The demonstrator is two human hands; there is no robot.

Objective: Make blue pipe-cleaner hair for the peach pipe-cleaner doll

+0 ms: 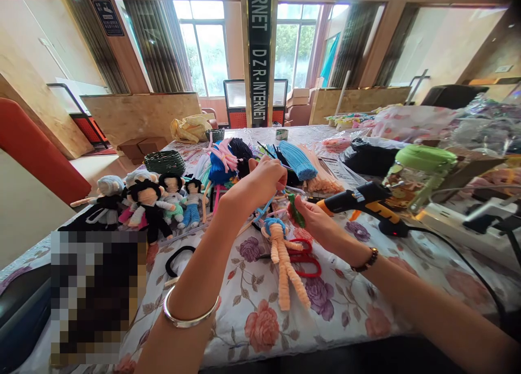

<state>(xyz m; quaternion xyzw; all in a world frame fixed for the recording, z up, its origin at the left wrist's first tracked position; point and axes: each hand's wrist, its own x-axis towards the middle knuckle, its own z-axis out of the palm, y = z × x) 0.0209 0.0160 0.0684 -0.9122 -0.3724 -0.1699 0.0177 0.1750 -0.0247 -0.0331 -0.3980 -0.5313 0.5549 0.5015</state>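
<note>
My left hand [268, 173] reaches over the bundles of chenille stems, its fingers curled closed; what is in them, if anything, is hidden. Lower and to the right, my right hand [311, 215] pinches a small green piece [296, 211]; its exact kind is unclear. Just below lies a peach chenille-stem doll [284, 265] with blue on its head and bare limbs. Red-handled scissors [306, 273] lie partly under the doll. Behind my hands are a light blue bundle of chenille stems [296, 159] and a peach bundle [323, 176].
A glue gun [358, 197] with a cord rests at the right, near a green-lidded jar [423, 170] and a white power strip [468, 222]. Several dressed dolls [148, 200] sit at the left before a dark green basket [165, 161]. A floral cloth [228, 319] covers the table.
</note>
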